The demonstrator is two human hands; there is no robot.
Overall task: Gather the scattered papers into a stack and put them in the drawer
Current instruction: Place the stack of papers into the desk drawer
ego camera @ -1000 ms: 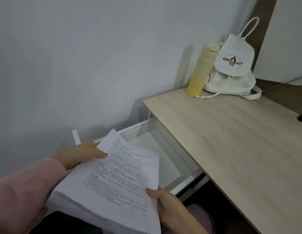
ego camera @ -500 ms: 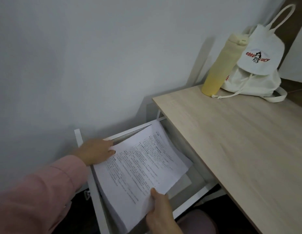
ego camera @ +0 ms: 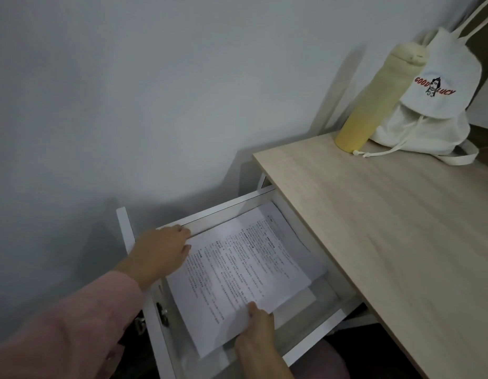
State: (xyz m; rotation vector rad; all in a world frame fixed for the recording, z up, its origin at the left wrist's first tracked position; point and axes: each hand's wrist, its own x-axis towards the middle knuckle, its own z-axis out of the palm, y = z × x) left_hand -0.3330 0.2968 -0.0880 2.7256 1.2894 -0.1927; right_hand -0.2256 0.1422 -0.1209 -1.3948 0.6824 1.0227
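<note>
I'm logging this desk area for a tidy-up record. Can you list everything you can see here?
stack of papers: one, white with black print, lying in the open drawer
drawer: one, white, pulled out from under the desk's left end
desk: one, light wood top, on the right
bottle: one, pale yellow, upright at the desk's far corner, by the bag
bag: one, white drawstring with red lettering, behind and right of the bottle
wall: one, grey, behind everything
sleeve: one, pink, on the left arm
left hand: grips the stack's far-left edge
right hand: pinches the stack's near edge, thumb on top
</note>
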